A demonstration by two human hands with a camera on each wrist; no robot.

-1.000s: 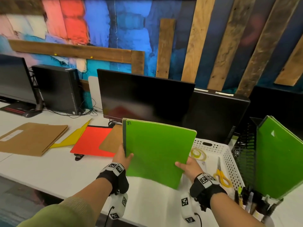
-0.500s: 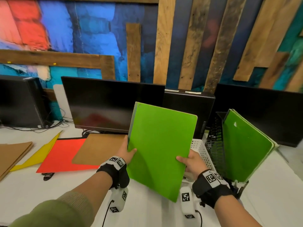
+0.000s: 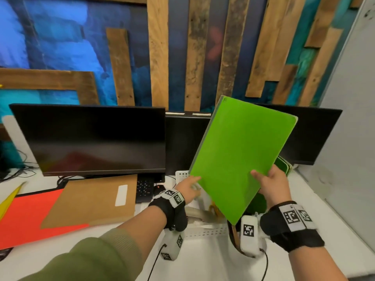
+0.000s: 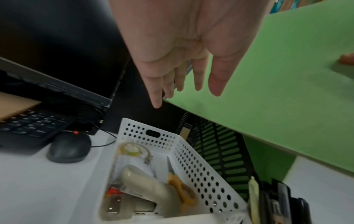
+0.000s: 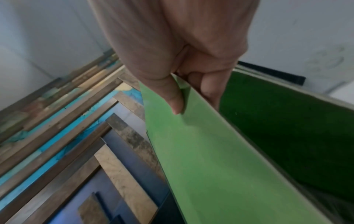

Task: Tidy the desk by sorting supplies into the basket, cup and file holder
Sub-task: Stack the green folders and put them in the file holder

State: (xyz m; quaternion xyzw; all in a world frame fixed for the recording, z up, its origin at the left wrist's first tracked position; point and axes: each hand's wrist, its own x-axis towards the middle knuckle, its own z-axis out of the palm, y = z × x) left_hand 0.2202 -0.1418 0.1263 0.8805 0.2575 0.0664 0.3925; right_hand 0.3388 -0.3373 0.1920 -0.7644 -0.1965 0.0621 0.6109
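Observation:
My right hand pinches a bright green folder at its lower right edge, thumb on the front and fingers behind, as the right wrist view shows. The folder is raised and tilted above the black mesh file holder, which the head view mostly hides. Another green folder stands in that holder. My left hand is at the held folder's lower left corner with straight fingers, gripping nothing. Below it sits the white perforated basket with tape, yellow scissors and other supplies.
A dark monitor stands at the back left, with a keyboard and mouse before it. A brown envelope, red folder and yellow folder lie on the white desk. A pen cup stands beside the basket.
The green folder has moved right and upward, over the file holder. My left hand has let go of its left edge and straightened. The right hand still holds it.

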